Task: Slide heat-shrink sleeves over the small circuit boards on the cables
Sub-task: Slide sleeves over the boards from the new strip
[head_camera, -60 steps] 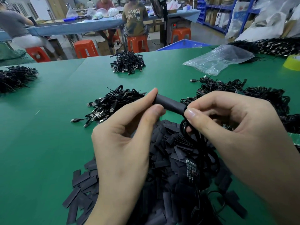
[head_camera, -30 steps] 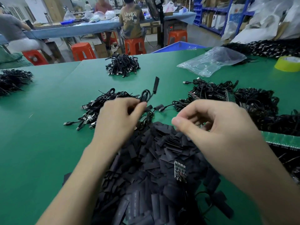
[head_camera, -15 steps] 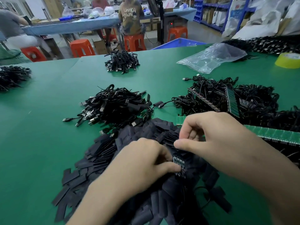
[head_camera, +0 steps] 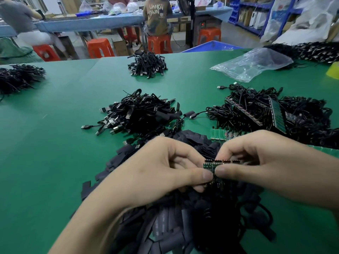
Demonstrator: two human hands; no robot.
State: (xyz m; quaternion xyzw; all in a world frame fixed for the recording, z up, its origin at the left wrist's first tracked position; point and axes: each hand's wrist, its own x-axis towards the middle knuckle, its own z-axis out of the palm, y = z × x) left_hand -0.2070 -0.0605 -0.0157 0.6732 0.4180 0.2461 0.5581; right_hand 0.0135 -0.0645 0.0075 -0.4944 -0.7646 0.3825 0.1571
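My left hand (head_camera: pixel 161 173) and my right hand (head_camera: pixel 260 162) meet thumb to thumb over a small green strip of circuit boards (head_camera: pixel 213 165), both pinching it above a heap of flat black heat-shrink sleeves (head_camera: pixel 165 226). Black cables hang from the boards down into the heap. Behind my left hand lies a pile of sleeved cables with USB plugs (head_camera: pixel 139 114). To the right sits a tangle of cables with bare green board strips (head_camera: pixel 271 112).
The work lies on a green table (head_camera: pixel 55 143). Further cable piles sit at the far middle (head_camera: pixel 147 66) and far left (head_camera: pixel 18 77). A clear plastic bag (head_camera: pixel 253 64) and a yellow tape roll (head_camera: pixel 334 70) lie at the right. People sit on orange stools behind.
My left hand dropped the sleeved cable onto the pile behind, then came back. Both hands closed on the board strip and lifted it off the sleeve heap.
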